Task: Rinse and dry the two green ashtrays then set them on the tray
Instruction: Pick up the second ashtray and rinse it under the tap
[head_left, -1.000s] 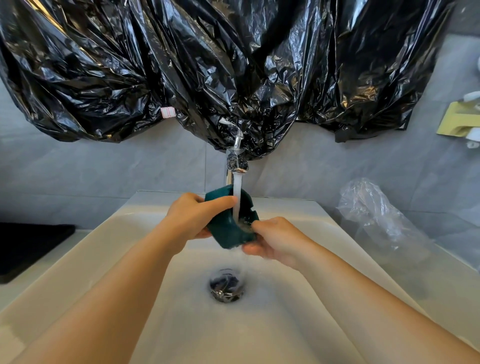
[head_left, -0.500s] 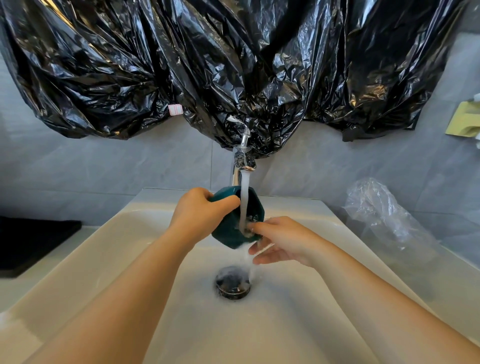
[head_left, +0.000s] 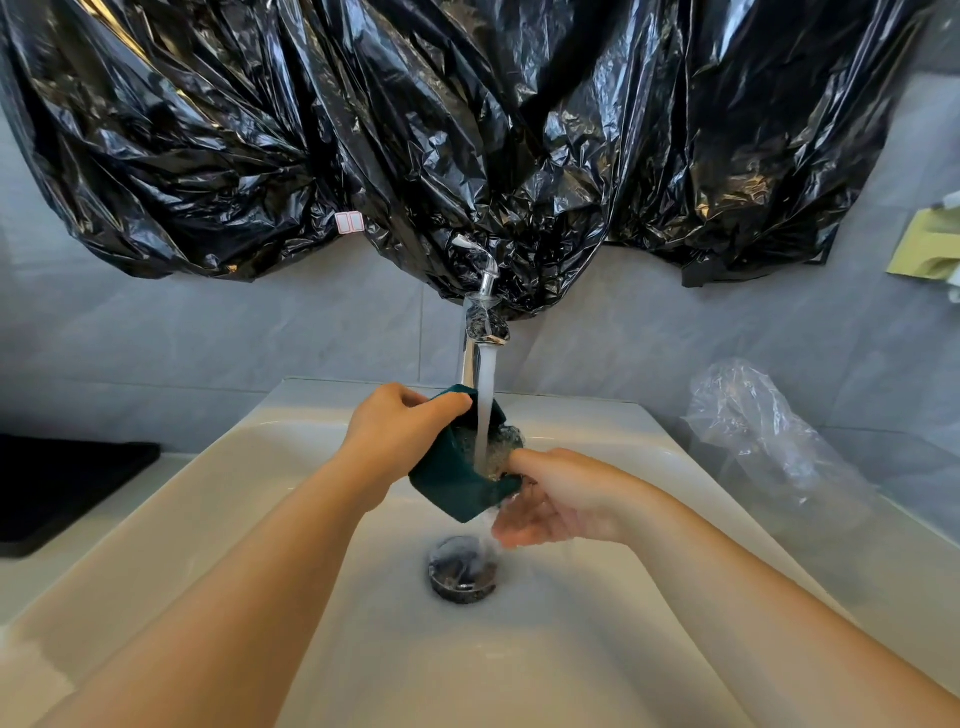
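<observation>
One dark green ashtray (head_left: 448, 480) is tilted under the running water of the chrome tap (head_left: 480, 332), over the white sink (head_left: 208, 499). My left hand (head_left: 400, 434) grips its upper left rim, thumb over the top edge. My right hand (head_left: 558, 496) holds its lower right side, thumb pressed inside the bowl where the water splashes, fingers underneath. The second ashtray and the tray are out of sight.
Black plastic sheeting (head_left: 467, 145) hangs across the wall above the tap. A clear plastic bag (head_left: 763, 431) lies on the counter to the right. A black mat (head_left: 62, 488) sits to the left. The drain (head_left: 462, 569) is below the hands.
The ashtray has turned and tipped in my hands under the stream. My right thumb has moved into the bowl and water now froths inside it.
</observation>
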